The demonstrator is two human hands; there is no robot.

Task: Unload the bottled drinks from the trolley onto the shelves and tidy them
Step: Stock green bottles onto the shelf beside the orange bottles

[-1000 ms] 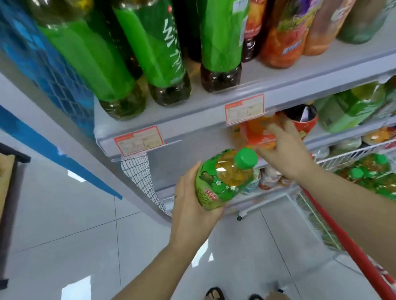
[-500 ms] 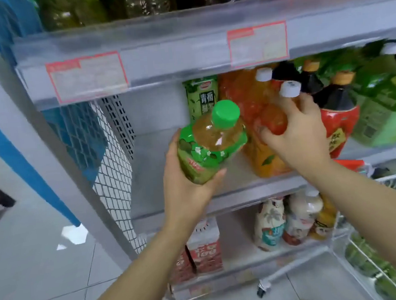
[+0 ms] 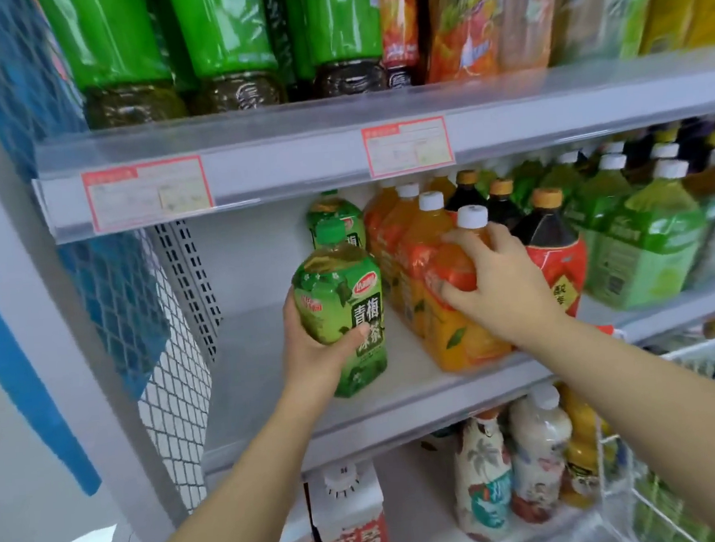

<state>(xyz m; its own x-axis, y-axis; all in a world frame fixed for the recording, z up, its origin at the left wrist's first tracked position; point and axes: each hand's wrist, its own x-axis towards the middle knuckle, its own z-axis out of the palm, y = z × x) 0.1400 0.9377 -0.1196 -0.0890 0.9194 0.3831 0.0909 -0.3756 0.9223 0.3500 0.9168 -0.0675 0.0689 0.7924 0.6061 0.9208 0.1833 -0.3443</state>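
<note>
Here, left hand (image 3: 311, 351) gripping upright green tea bottle (image 3: 342, 310), right hand (image 3: 502, 285) clasping front orange bottle (image 3: 458, 318).

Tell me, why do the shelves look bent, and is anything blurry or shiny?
Head view: the wide lens bows the shelf edge and uprights; the price tags are too soft to read; light glints off the top green bottles; the held green bottle stays sharp.

The big green bottles (image 3: 217, 38) up top lose their tops at the edge. The price tags (image 3: 148, 192) are too blurry to read. The trolley (image 3: 704, 354) is cut off at the right.
</note>
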